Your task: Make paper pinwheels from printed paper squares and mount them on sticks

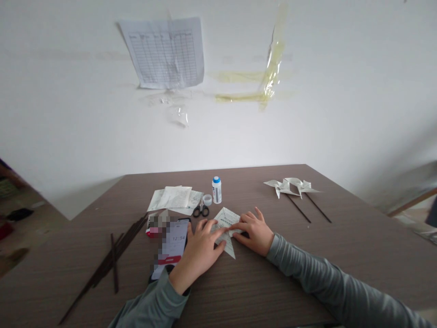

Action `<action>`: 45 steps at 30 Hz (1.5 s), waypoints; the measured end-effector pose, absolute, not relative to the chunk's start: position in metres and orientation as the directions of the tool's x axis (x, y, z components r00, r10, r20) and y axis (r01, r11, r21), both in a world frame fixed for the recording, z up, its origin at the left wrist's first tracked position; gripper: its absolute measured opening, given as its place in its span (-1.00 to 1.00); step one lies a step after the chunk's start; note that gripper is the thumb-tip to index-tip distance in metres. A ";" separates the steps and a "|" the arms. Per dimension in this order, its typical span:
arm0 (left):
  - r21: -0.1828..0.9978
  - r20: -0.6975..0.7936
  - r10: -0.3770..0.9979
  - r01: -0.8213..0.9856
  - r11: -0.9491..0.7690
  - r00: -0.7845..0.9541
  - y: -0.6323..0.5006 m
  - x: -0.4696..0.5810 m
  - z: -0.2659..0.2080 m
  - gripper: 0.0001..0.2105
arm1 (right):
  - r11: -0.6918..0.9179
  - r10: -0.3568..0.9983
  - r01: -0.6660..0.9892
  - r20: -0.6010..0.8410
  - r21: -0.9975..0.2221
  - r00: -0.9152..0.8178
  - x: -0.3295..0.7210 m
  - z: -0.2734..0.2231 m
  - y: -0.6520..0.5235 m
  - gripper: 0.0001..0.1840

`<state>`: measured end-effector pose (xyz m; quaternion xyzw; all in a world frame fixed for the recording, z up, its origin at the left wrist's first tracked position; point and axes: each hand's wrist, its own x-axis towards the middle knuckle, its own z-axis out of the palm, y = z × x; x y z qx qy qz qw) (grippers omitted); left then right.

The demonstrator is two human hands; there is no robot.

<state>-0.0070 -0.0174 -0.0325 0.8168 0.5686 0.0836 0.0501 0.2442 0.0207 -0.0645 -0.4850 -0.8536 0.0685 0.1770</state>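
Head view: left hand (203, 250) and right hand (256, 231) are pressing folded paper (225, 216) with unclenched fingers, right of the phone (172, 246); folding is seemingly underway, the next move probably calling for steady centre pressure.

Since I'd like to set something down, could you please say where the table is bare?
Bare patches lie between bottle and pinwheels, and between their sticks and right sleeve. It's crowded around the left hand by phone, scissors and folded paper.
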 end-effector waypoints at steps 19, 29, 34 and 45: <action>0.177 0.147 0.936 0.923 -0.342 0.319 -0.015 -0.010 -0.044 -0.52 | 0.508 0.856 0.782 0.311 -0.360 -0.412 0.246 -0.080 0.027 -0.74; 0.136 0.118 0.936 0.928 -0.346 0.332 -0.019 -0.007 -0.029 -0.45 | 0.528 0.843 0.795 0.296 -0.298 -0.449 0.241 -0.077 0.024 -0.72; 0.139 0.117 0.933 0.925 -0.354 0.339 -0.020 -0.008 -0.028 -0.50 | 0.517 0.851 0.800 0.287 -0.305 -0.440 0.239 -0.072 0.021 -0.74; 0.153 0.138 0.934 0.925 -0.348 0.329 -0.020 -0.006 -0.028 -0.45 | 0.517 0.849 0.797 0.302 -0.312 -0.433 0.242 -0.072 0.020 -0.71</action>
